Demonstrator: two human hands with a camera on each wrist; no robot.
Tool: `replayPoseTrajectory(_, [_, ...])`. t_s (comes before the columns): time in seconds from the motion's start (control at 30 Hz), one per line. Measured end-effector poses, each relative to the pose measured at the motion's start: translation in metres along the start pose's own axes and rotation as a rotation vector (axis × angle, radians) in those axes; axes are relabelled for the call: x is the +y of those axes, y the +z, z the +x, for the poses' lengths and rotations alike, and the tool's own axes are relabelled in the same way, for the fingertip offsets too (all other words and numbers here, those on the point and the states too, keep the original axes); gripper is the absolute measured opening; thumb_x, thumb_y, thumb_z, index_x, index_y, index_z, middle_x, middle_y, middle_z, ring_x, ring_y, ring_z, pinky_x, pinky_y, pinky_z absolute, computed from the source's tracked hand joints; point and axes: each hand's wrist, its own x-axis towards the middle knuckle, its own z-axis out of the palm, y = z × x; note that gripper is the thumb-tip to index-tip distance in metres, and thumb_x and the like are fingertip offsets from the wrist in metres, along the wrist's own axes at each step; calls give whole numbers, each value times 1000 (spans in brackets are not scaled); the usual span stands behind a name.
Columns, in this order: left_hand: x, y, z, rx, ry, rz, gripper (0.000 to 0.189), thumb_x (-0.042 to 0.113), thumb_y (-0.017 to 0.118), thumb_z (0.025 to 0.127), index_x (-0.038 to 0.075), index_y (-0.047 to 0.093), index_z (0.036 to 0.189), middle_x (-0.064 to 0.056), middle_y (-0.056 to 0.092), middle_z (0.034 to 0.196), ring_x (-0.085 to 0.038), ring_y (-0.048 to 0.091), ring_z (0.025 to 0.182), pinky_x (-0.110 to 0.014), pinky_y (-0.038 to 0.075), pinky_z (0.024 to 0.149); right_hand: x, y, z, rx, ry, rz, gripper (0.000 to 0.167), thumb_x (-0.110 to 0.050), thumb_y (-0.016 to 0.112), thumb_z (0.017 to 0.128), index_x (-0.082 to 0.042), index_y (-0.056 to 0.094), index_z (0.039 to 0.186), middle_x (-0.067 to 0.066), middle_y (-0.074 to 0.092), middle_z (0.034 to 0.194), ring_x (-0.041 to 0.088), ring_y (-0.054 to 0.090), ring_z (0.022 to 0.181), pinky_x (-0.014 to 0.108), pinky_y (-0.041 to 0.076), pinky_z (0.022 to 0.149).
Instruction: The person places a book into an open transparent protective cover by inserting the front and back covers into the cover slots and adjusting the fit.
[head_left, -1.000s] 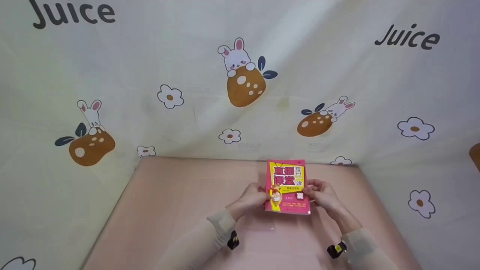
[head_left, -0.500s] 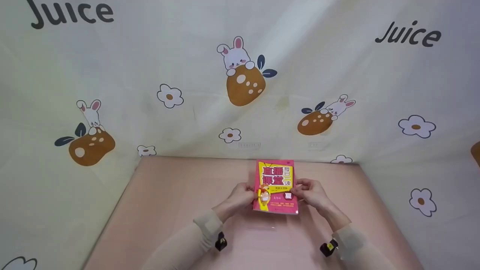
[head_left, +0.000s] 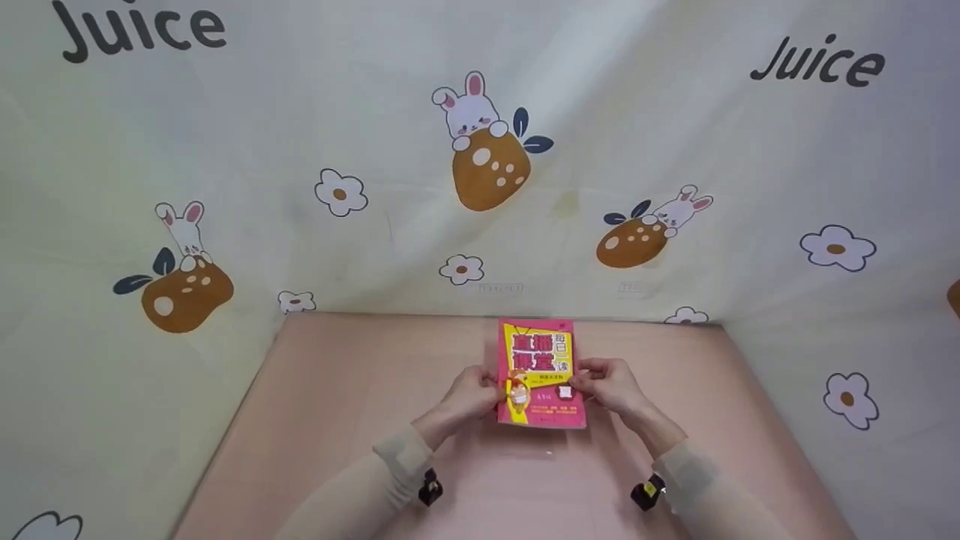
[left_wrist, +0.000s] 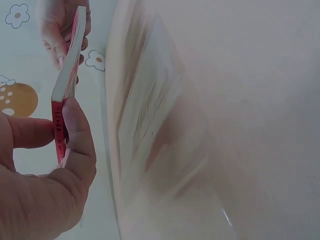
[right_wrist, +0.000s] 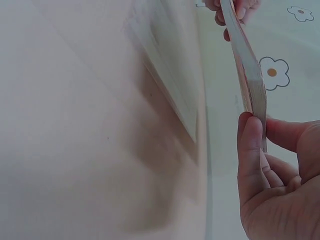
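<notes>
A pink and yellow paperback book (head_left: 537, 375) is held up above the pink tabletop, its front cover facing the head camera. My left hand (head_left: 472, 391) pinches the book's left edge, thumb on the cover and fingers behind. On the opposite edge, my right hand (head_left: 611, 384) grips it the same way. The left wrist view shows the red spine (left_wrist: 58, 125) between thumb and curled fingers. From the right wrist, the page edges (right_wrist: 257, 95) appear, pinched by thumb and fingers. The book's back cover is mostly hidden.
The pink tabletop (head_left: 337, 390) reflects the book and has a glossy patch toward its middle. Behind it hangs a pale curtain (head_left: 390, 247) printed with rabbits, fruit and flowers, meeting the table's far edge. A black device is strapped at each wrist.
Both hands have carried the book to the left across the head view, slowing in the latest half second. Their hold on its two edges looks the same.
</notes>
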Motion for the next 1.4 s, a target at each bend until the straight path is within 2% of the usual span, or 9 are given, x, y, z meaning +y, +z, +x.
replayPoseTrajectory(0.23, [-8,-5,-3,25,26,76,21,14,76,102,2,68,117,-8,72,96,-15,67,72,-29,58,63,0,11,0,9,19,-9,49,-11,76,104,9,66,147,23,82,124,17,79,92,41,69,86])
replayPoseTrajectory(0.43, [-14,-10,-9,22,54,144,22,14,77,102,0,69,118,-9,73,89,-14,66,63,-25,55,56,1,22,1,1,23,-28,50,-12,78,102,9,67,146,21,82,121,16,77,90,38,68,80])
replayPoseTrajectory(0.7, [-18,-14,-15,32,52,240,23,14,80,98,1,73,116,-7,76,94,-14,67,69,-23,50,56,3,34,1,-13,18,-60,47,-9,81,99,12,70,139,17,81,109,15,75,88,36,68,81])
replayPoseTrajectory(0.87, [-20,-15,-19,30,10,258,26,16,82,99,1,74,120,-6,77,99,-16,70,75,-24,51,59,5,39,0,-18,6,-85,43,-8,83,97,12,73,134,17,82,103,14,75,86,34,68,78])
replayPoseTrajectory(1.07, [-23,-14,-20,37,-31,304,24,16,84,98,3,76,116,-7,75,99,-16,67,75,-25,50,59,7,45,-1,-1,29,-132,41,-10,85,98,8,75,133,15,80,105,17,71,90,29,64,78])
replayPoseTrajectory(1.4, [-28,-14,-22,11,-53,321,28,15,85,98,3,73,121,-6,76,98,-18,71,79,-28,58,68,17,55,-2,-31,59,-156,37,-12,83,100,4,76,133,14,79,105,19,74,84,29,62,70])
